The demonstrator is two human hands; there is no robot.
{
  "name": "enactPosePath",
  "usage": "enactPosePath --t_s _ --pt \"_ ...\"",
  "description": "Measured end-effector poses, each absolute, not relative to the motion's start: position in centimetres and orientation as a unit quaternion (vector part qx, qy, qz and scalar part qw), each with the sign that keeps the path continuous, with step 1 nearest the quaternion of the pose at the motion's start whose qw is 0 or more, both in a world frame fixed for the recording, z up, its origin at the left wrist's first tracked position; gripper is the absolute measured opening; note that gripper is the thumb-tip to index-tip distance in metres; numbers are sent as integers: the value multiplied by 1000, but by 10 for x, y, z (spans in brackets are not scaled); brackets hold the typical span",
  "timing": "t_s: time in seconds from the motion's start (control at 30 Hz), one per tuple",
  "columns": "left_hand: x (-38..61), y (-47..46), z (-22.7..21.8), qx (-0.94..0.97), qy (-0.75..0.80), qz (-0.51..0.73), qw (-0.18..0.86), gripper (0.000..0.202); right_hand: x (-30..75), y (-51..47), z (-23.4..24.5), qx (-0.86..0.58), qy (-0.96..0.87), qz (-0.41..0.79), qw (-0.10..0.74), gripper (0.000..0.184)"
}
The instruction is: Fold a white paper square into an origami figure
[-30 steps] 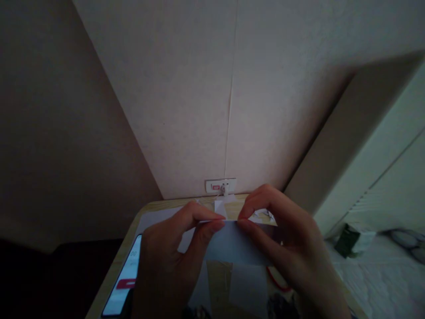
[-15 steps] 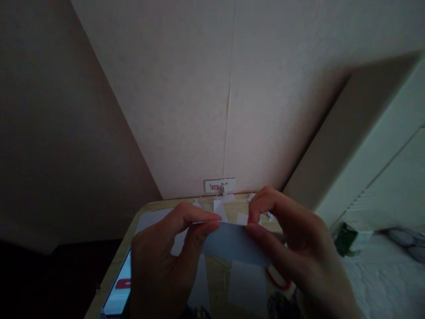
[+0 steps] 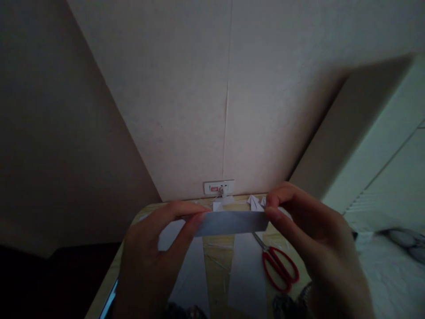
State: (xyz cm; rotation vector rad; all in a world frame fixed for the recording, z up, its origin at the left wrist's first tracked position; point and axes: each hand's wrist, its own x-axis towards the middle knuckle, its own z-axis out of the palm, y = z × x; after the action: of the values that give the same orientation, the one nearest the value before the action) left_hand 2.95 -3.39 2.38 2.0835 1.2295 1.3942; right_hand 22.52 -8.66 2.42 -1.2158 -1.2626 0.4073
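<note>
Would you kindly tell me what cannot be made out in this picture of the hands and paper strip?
Head view:
- paper strip: both ends covered by the left hand and right hand.
- scissors: blade tips hidden behind the strip.
- phone: cut off by the bottom edge and the left hand.
- folded papers by the wall: too small and dim.

Clearance: open down the middle, cluttered right and rear.
Paper strip [image 3: 232, 222], pinched between left hand [image 3: 146, 261] and right hand [image 3: 318, 248], spans the table [image 3: 217, 266]; the lane under it is free, only flat white sheets [image 3: 247, 270]. Red scissors [image 3: 279, 266] block the right side, just beside the right hand. Folded paper pieces [image 3: 255, 202] and wall outlet [image 3: 219, 187] crowd the back edge. Phone [image 3: 109, 301] sits at the left edge.
</note>
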Motion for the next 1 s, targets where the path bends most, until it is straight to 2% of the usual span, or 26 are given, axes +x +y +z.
enactPosePath --t_s 0.2,0.6,1.0 --pt "39 -26 14 793 338 503 61 13 230 -73 22 -507 -608 174 586 14" --pt "37 -31 13 820 311 470 97 20 217 -77 23 -488 -657 152 554 17" --pt "15 -21 20 792 339 500 83 20 226 -90 22 -521 -599 177 581 19"
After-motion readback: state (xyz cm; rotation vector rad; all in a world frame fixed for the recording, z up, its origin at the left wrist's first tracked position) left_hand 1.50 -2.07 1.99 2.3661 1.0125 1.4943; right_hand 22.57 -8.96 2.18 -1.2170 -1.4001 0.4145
